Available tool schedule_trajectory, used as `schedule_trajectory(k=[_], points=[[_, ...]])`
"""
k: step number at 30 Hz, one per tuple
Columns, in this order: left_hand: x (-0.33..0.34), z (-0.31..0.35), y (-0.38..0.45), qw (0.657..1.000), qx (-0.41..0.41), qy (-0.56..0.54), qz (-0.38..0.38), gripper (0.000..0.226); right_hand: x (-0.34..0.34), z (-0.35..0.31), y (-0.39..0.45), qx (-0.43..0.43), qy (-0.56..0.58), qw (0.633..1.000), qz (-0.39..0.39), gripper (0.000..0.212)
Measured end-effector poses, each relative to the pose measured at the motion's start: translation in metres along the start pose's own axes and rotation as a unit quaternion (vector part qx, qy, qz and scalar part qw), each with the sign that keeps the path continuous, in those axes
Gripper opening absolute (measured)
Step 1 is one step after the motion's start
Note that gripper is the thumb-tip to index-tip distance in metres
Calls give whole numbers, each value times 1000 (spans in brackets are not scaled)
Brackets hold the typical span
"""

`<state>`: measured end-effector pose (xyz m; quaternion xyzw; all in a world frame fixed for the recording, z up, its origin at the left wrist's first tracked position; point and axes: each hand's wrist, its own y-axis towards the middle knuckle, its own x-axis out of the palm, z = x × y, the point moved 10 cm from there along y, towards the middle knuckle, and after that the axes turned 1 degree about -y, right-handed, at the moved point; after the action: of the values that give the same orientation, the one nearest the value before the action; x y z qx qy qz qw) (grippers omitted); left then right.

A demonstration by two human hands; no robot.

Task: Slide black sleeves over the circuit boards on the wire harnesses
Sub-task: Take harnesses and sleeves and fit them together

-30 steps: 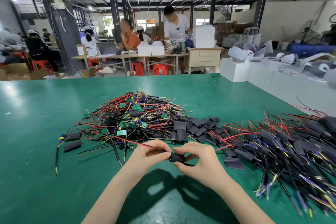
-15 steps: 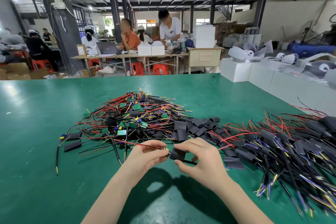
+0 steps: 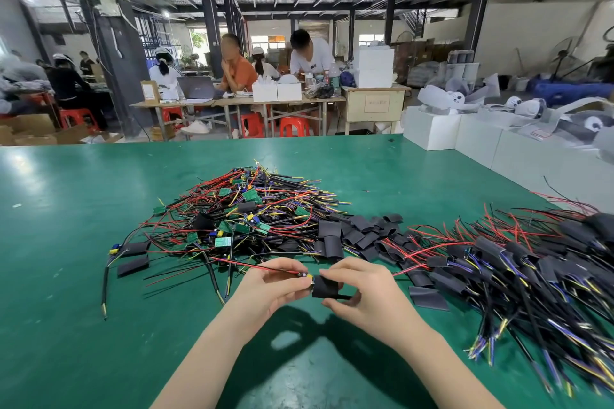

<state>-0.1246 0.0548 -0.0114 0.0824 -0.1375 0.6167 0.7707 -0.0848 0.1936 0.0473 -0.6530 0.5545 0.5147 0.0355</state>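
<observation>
My left hand [image 3: 269,289] pinches the end of a wire harness [image 3: 252,265], whose red and black leads trail off to the left. My right hand [image 3: 362,292] grips a black sleeve [image 3: 325,287] that sits over most of the harness's circuit board; only a small yellow and blue tip shows between the two hands. Behind them lies a pile of bare harnesses [image 3: 246,212] with green boards. A heap of loose black sleeves [image 3: 352,234] rests just right of that pile.
Sleeved harnesses [image 3: 518,262] are heaped on the right of the green table [image 3: 66,276]. Two loose sleeves [image 3: 133,257] lie at the left. White boxes [image 3: 478,143] line the far right edge. People sit at tables beyond.
The black sleeve has slid further left over the board between my hands, and both hands have shifted slightly right. A standing person in the background has bent down over the far table.
</observation>
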Motion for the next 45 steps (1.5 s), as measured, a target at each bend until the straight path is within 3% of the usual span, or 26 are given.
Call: schedule_trajectory(k=[6, 11, 17, 23, 29, 35, 45], points=[[4, 2, -1, 999, 15, 30, -19, 21, -2, 1, 2, 25, -13, 999, 19, 21], [0, 5, 0, 989, 29, 143, 0, 19, 0, 6, 1, 45, -6, 999, 19, 20], [-7, -5, 2, 996, -19, 80, 44, 17, 2, 6, 3, 58, 0, 998, 20, 17], [6, 8, -3, 989, 36, 139, -24, 15, 0, 9, 3, 75, 18, 997, 19, 22], [0, 6, -2, 992, 42, 120, 23, 22, -1, 10, 2, 80, 24, 996, 29, 22], [-3, 5, -1, 1000, -11, 5, 10, 10, -6, 11, 2, 80, 30, 995, 50, 24], [-4, 8, -1, 991, 32, 127, 18, 12, -1, 9, 2, 69, 16, 997, 29, 21]])
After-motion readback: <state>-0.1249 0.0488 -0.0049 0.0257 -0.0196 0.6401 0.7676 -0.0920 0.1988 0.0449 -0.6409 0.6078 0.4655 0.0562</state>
